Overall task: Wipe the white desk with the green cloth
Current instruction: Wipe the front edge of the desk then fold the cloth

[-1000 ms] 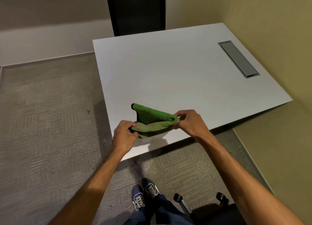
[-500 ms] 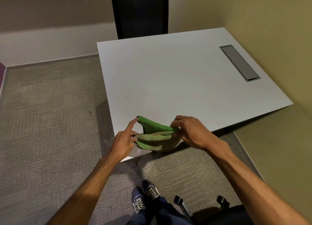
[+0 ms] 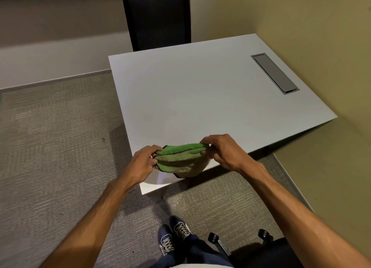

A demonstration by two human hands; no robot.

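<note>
The green cloth (image 3: 181, 159) is folded into layers and held above the near edge of the white desk (image 3: 200, 99). My left hand (image 3: 143, 164) pinches its left end. My right hand (image 3: 224, 152) pinches its right end. The cloth sags between them, and its lower part hangs over the desk's front edge. The desk top carries nothing else.
A grey cable hatch (image 3: 274, 72) is set into the desk's far right. A black chair back (image 3: 157, 18) stands behind the desk. Yellow-green walls (image 3: 321, 26) bound the right side. Chair castors (image 3: 213, 237) sit near my shoes (image 3: 172, 237) on grey carpet.
Both hands have brought the cloth's ends together into a flatter, folded bundle. My left forefinger, earlier stretched out, now grips the cloth. The view has tilted up a little.
</note>
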